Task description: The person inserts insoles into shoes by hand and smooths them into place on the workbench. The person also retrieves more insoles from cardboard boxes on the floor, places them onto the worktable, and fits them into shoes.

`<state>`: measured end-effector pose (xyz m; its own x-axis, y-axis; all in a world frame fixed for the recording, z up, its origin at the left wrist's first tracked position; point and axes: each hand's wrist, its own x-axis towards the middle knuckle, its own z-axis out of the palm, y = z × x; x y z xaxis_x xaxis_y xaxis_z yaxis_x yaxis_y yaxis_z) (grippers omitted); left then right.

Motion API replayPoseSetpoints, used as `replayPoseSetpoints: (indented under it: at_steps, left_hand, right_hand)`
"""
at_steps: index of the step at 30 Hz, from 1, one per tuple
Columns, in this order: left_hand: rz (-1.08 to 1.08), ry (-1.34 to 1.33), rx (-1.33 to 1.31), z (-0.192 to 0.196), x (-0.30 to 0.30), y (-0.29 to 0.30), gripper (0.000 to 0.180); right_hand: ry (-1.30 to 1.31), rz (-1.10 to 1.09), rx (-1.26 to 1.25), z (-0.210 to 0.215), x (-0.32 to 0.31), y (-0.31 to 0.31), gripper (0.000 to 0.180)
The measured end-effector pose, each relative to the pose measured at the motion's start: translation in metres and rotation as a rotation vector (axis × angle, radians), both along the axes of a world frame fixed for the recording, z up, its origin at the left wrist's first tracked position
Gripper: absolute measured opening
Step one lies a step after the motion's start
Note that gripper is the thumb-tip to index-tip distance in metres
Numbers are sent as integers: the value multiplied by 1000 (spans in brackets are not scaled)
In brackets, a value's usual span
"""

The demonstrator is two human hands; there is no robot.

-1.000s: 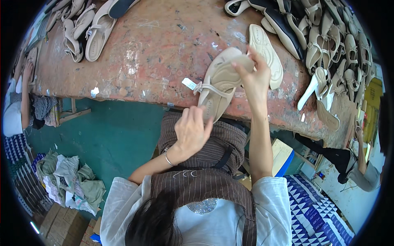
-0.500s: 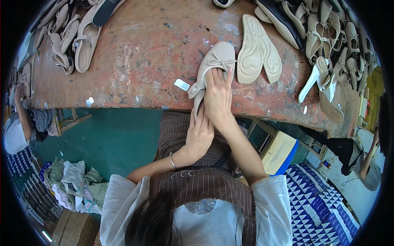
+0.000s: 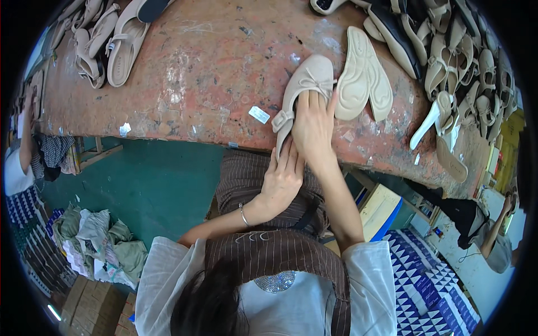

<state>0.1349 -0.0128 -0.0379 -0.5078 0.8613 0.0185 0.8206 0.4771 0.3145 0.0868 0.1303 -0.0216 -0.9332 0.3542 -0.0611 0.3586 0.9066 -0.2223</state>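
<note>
A beige shoe with a small bow (image 3: 314,71) lies at the table's near edge, toe pointing away and heel toward me. The fingers of my right hand (image 3: 312,131) reach into its opening, with one finger outside along its right side. My left hand (image 3: 282,182) holds the heel end, its fingertips partly hidden inside the shoe. Just right of the shoe lies a pair of beige cushioned insoles (image 3: 357,78), overlapping at their far ends. A small white label (image 3: 259,115) is on the table to the left.
Beige shoes (image 3: 123,47) lie at the far left of the worn table (image 3: 196,84), and a heap of shoes (image 3: 440,70) covers the right. A loose insole (image 3: 451,159) lies near the right edge. Cloth pieces (image 3: 101,241) are piled below left. Other people are at both sides.
The shoe and both hands appear slightly farther right, along with most of the table as the view shifts. My right fingers stay inside the shoe, my left hand at its heel.
</note>
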Motion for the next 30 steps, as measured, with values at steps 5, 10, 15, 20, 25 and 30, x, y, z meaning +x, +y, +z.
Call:
replayPoseSetpoints:
  at_steps: [5, 10, 15, 20, 25, 30]
  left_hand:
    - [25, -38, 95, -4, 8, -4, 49]
    - [7, -77, 99, -12, 8, -4, 44]
    - [46, -37, 87, 8, -19, 11, 46]
    - [217, -165, 380, 16, -30, 14, 38]
    - [255, -254, 721, 48, -132, -25, 18]
    - [648, 696, 461, 119, -290, -68, 37]
  right_hand:
    - [4, 3, 2, 7, 14, -13, 42]
    - [183, -30, 360, -15, 9, -19, 33]
    - [-159, 53, 207, 0, -36, 16, 18]
    - [263, 123, -163, 4, -4, 25, 16]
    - [395, -457, -91, 31, -13, 95, 43]
    - [199, -515, 126, 0, -25, 123, 73]
